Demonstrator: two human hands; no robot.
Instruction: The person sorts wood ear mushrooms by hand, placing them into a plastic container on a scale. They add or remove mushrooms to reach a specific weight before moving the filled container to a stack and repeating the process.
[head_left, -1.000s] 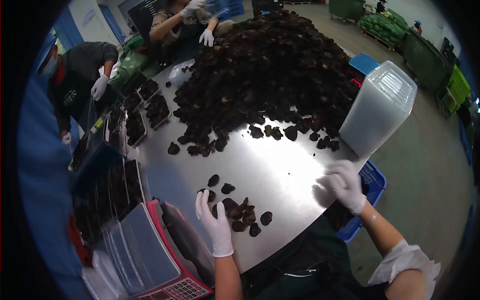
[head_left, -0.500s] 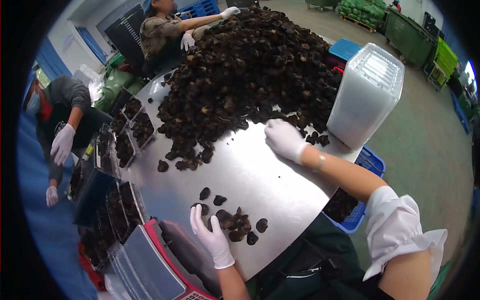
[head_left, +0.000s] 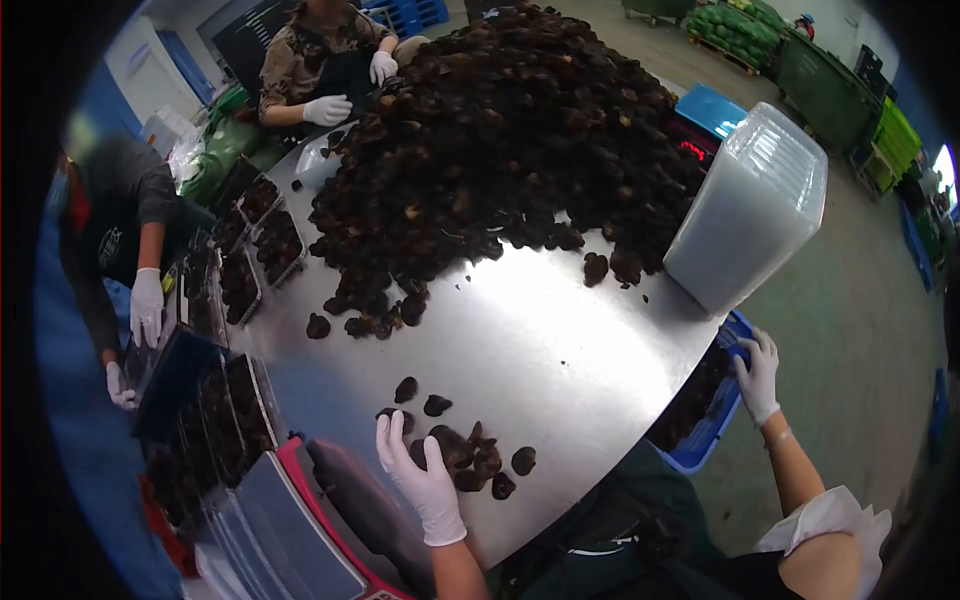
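Left hand point(head_left: 425, 488): palm down over the worktop point(head_left: 520, 350), fingers extended, thumb apart from them. Small cluster of black fungus pieces point(head_left: 470, 455) lies just beside it, on its thumb side; a few single pieces sit just ahead of the fingertips. One piece lies at the fingertips, partly covered; contact cannot be told.

Right hand point(head_left: 760, 380): at the outer rim of the blue basket point(head_left: 712, 440), fingers bent over the edge. Whether they are clamped on anything cannot be told. Dark pieces lie in the basket, on the inner side of this hand.

Large heap of black fungus point(head_left: 500, 140): well ahead of both hands. Stack of clear plastic containers point(head_left: 750, 215): upright with a slight tilt, beyond the right hand. Red-edged scale point(head_left: 292, 462): to the left of the left hand. Filled clear trays point(head_left: 240, 400): farther left, beyond the scale.
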